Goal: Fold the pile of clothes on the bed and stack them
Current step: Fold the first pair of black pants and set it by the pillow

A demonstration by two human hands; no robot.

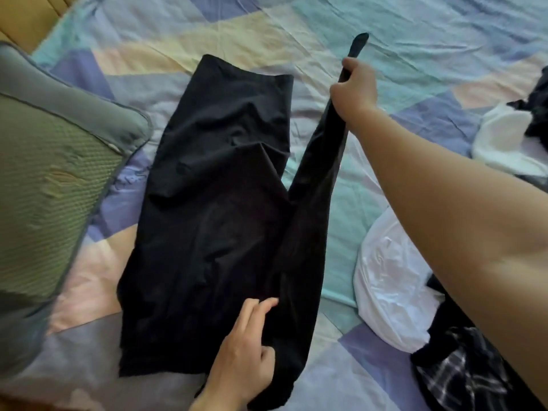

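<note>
A black garment [213, 203] lies spread lengthwise on the pastel patchwork bedsheet [415, 48] in the middle of the head view. One long narrow part of it [320, 173] is lifted off the bed to the right. My right hand [354, 89] grips that part near its far end and holds it up. My left hand [246, 354] lies on the garment's near end, fingers slightly bent, pressing the cloth down by the fold.
A green and grey pillow [50, 179] lies at the left. At the right sit a white plastic bag [391, 292], a dark plaid cloth [462, 378] and a pile of white and black clothes [510, 137].
</note>
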